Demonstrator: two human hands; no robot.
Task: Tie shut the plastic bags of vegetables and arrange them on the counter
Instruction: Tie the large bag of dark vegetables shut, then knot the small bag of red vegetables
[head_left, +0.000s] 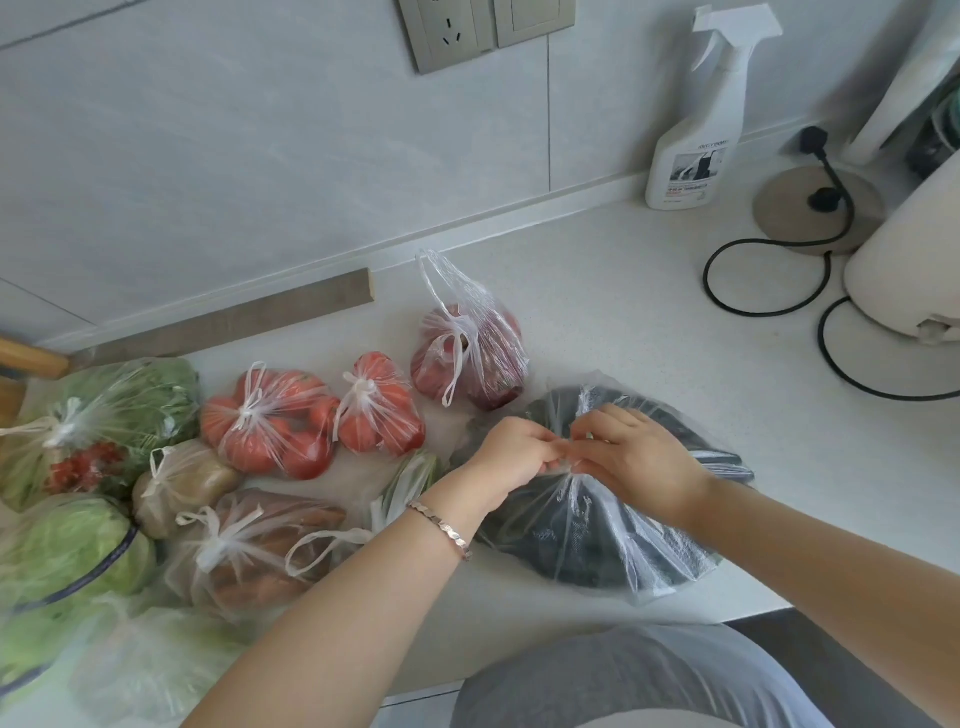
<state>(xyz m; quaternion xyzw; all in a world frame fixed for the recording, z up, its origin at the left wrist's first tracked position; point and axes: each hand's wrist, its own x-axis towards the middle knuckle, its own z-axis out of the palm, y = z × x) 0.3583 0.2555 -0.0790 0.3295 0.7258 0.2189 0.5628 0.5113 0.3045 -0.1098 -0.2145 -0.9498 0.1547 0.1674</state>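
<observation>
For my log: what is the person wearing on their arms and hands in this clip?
Both forearms are bare, with no sleeves or gloves in view. The left hand has a metallic link bracelet at its wrist; the right hand wears nothing visible.

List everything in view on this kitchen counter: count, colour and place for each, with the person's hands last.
clear plastic bag of dark green vegetables: 1, dark green, front right, beneath both hands
tied clear bags of red tomatoes: 2, red, centre left
clear bag of reddish-purple produce: 1, reddish-purple, centre back
clear bag of leafy greens: 1, green, far left
clear bag of brown potatoes: 1, brown, left
clear bag of orange-brown roots: 1, orange-brown, front left
clear bag of pale green cabbage: 1, pale green, left edge
white plastic spray bottle: 1, white, back right
left hand: 1, pinching the dark bag's handles
right hand: 1, pinching the same handles
</observation>
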